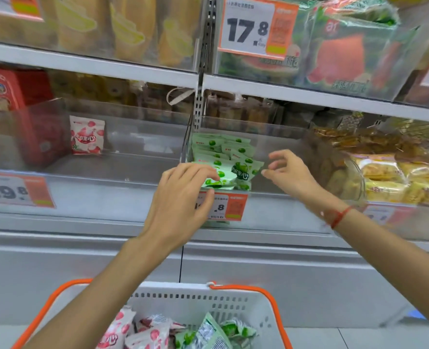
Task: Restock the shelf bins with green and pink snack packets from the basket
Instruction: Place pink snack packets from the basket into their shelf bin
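Several green snack packets [229, 152] are stacked in a clear shelf bin [278, 137] at the centre. My left hand [180, 197] reaches over the bin's front wall, its curled fingertips holding the edge of the front green packet [218, 181], thumb in front of the price tag. To the right of the stack, my right hand [287, 172] hovers with loosely spread fingers and holds nothing. One pink packet [87, 134] stands in the clear bin [132, 157] to the left. Below, the white basket [195, 298] with orange handles holds pink packets [143, 333] and green packets [216, 333].
Orange and white price tags [229, 206] hang on the shelf edge. Yellow and brown snack packs [389, 177] fill the bin at the right. A red box [14, 94] stands at far left. The shelf above carries more goods behind clear fronts [334, 54].
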Motion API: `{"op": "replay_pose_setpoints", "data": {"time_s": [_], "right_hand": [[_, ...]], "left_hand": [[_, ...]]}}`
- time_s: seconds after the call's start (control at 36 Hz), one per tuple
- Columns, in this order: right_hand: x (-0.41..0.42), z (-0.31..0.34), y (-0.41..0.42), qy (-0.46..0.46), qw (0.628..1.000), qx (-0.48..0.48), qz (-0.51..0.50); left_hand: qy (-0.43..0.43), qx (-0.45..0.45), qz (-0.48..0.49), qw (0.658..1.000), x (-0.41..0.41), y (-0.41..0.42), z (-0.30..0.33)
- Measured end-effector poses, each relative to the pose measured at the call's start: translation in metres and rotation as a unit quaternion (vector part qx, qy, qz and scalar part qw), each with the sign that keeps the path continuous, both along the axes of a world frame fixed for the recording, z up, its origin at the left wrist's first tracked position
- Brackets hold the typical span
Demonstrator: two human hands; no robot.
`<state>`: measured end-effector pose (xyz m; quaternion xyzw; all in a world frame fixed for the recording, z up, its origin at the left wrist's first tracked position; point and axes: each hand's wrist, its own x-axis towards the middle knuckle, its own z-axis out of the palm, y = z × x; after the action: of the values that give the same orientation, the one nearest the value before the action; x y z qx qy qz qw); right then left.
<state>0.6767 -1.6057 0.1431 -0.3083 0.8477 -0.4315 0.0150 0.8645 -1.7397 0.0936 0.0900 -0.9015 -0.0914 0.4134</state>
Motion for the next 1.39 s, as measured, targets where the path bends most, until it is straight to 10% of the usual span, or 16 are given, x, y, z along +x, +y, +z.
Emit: {"op": "replay_pose_setpoints", "data": {"time_s": [0.25, 0.69, 1.03, 1.39], "right_hand": [[0.093, -0.061, 0.043, 0.063, 0.981, 0.043, 0.178], [0.118, -0.280, 0.036, -0.117, 0.807, 0.528, 0.239], [0.126, -0.316, 0.038, -0.073, 0.925, 0.361, 0.096], [0.118, -0.270, 0.036, -0.186, 0.897, 0.387, 0.102]], "left_hand": [[-0.028, 0.141, 0.018, 0.990, 0.040, 0.035, -0.061], [-0.548, 0.121, 0.060, 0.825, 0.111, 0.042, -0.242], [-0.531, 0.089, 0.074, 0.839, 0.093, 0.051, -0.239], [-0.508, 0.139, 0.018, 0.850, 0.080, 0.105, -0.248]]}}
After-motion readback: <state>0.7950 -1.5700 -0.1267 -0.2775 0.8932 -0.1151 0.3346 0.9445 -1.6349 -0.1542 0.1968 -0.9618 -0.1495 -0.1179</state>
